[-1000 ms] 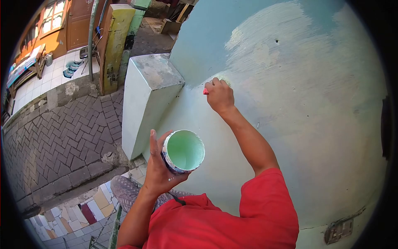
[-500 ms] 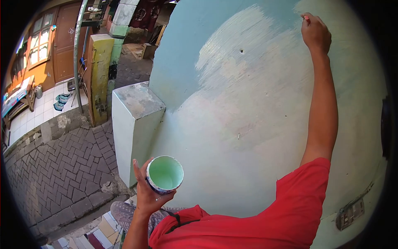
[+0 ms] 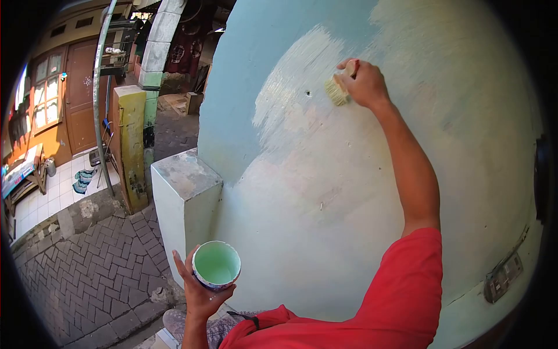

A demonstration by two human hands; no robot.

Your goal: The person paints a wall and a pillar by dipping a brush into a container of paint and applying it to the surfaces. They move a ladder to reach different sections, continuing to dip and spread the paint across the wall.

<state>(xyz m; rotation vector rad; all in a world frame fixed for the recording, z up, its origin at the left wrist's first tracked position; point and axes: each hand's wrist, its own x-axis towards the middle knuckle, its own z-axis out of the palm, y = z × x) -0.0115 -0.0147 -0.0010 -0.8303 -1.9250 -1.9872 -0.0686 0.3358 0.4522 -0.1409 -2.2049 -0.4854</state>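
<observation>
My right hand grips a paintbrush by its handle, its pale bristles pointing down and left against or close to the wall. That wall is blue at its upper left, with pale, streaky brush strokes over the blue and a small dark hole to the left of the brush. Low at the left, my left hand holds a paint can from beneath and the side, thumb and fingers around it. Light green paint shows inside the open can, and drips mark its rim.
A square pillar with a worn top stands beside the wall, left of the can. Brick paving runs along the left, toward a yellow post and a tiled porch. An electrical box sits on the wall at lower right.
My right hand has moved left and down across the wall, and the brush bristles have come into sight. The can stays in my left hand, slightly lower and further left in view.
</observation>
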